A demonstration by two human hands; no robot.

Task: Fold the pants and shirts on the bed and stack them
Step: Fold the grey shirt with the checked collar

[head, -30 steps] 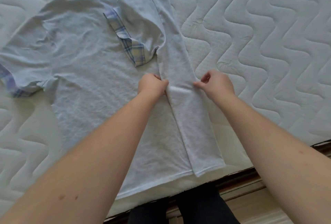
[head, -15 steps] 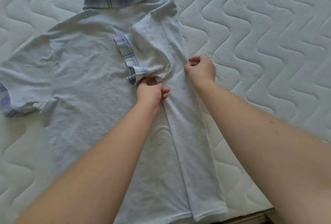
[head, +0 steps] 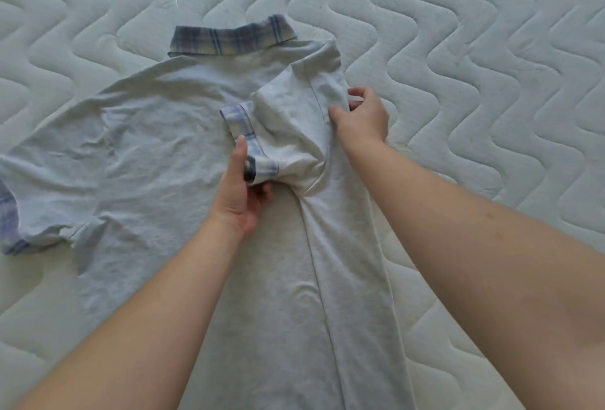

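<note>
A pale grey shirt [head: 154,147] lies flat, back side up, on the white quilted mattress [head: 474,33], and I take the shirt's plaid collar [head: 229,38] as my landmark. The collar sits at the far end of the garment, lying flat against the mattress. Below the collar and to its right, the shirt's right side is folded inward as a long strip that runs from the shoulder toward me, its edge forming a straight crease down the body.

My left hand [head: 240,190] is below the collar, near the middle of the shirt. Its thumb and curled fingers pinch the plaid cuff [head: 244,134] of the folded-over sleeve, which is bunched and lifted a little off the cloth beneath. My right hand [head: 363,115] is below and to the right of the collar, at the outer edge of the fold; its thumb and fingers pinch the fabric there beside the shoulder seam.

The other sleeve [head: 39,206] is spread out far to the left of the collar and lower, with its own plaid cuff partly turned under at the frame's edge. My two forearms cross the near part of the shirt and hide some of its lower body. Wrinkles run across the cloth between the collar and the left sleeve. Around the shirt on every visible side is the mattress with its wavy stitching.
</note>
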